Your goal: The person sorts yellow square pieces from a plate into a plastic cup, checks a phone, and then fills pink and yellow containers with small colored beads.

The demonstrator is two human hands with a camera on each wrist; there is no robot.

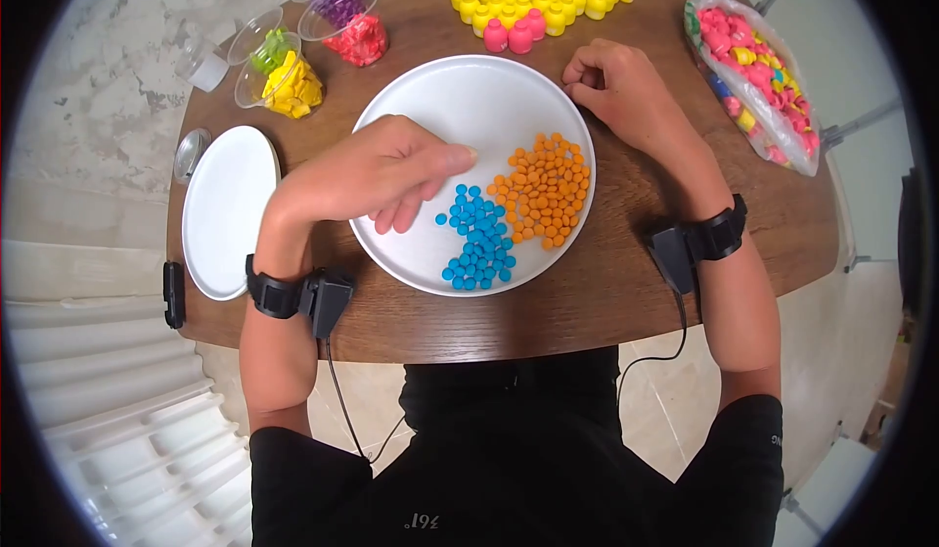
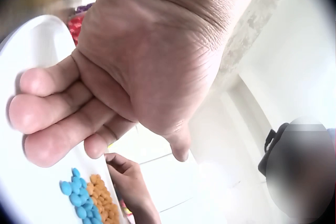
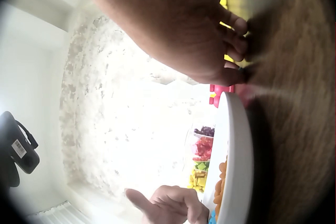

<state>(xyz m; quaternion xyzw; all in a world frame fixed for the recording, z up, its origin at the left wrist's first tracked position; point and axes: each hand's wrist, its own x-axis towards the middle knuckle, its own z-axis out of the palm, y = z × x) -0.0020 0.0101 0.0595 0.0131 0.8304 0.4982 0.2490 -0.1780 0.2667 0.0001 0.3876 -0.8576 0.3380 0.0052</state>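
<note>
Left grip (image 1: 380,169) slack over white plate (image 1: 460,97), right grip (image 1: 621,89) loosely curled beside, both empty

We take this for a plain indoor room, perhaps in a home, though we cannot be sure. We see a brown wooden table (image 1: 567,317) with a curved edge, a round white plate (image 1: 430,87), a patchy grey wall (image 1: 127,19) and a pale tiled floor (image 1: 665,405).
</note>
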